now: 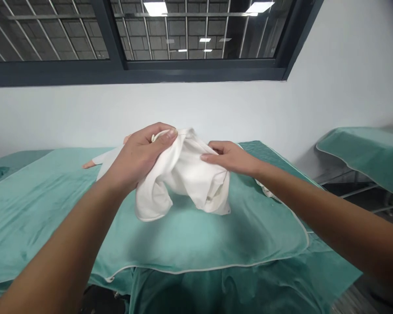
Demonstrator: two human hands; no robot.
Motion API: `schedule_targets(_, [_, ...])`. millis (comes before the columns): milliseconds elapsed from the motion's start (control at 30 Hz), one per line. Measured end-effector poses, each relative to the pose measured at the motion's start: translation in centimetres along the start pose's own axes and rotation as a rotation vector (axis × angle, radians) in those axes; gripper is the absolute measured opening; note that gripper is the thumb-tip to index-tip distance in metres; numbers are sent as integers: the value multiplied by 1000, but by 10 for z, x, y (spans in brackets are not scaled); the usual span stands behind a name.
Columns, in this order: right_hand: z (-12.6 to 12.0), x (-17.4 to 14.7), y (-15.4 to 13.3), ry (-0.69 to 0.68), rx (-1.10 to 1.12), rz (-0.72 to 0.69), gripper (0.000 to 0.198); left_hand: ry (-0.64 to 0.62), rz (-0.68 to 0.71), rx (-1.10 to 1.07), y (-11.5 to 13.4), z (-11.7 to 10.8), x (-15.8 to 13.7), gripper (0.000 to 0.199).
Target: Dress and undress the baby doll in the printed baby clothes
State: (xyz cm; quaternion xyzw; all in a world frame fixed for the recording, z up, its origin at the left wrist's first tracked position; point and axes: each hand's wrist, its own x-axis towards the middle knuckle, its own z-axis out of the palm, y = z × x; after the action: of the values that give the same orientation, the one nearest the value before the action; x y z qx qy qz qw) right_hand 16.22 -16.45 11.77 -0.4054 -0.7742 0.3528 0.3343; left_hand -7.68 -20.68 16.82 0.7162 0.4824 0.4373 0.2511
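Note:
A small white cloth garment [186, 172] hangs in the air over the green-covered bed, held between my two hands. My left hand [147, 150] is closed, pinching its upper edge between thumb and fingers. My right hand [231, 156] grips the garment's right side, thumb on top and fingers curled behind. The lower part of the cloth droops in loose folds, with a small marking near its lower right. Behind my left hand lies what looks like a doll in white clothing [106, 158]; one arm shows, and the rest is mostly hidden.
A green cover [196, 244] with white piping lies over the bed. Patterned cloth [267, 191] shows partly behind my right forearm. At the right stands another green-covered bed [367, 148] on a metal frame. A white wall [196, 109] and a barred window [190, 39] rise behind.

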Motion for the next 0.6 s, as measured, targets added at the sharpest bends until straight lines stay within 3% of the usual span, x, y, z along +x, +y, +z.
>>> schedule_targets(133, [-25,-8,11,292,-439,11,24,14,-38,165,-16,-5,5,39])
schedule_targets(267, [-47,-19,32,411,-722,19,24,-34,20,278,-29,2,9,38])
schedule_targets(467, [-59,-41,58,557,-638,205,24,-65,-48,161,-44,17,6,43])
schedule_targets(600, [-66,-55,52,506,-757,340,26,-97,-254,4,-46,15,5,45])
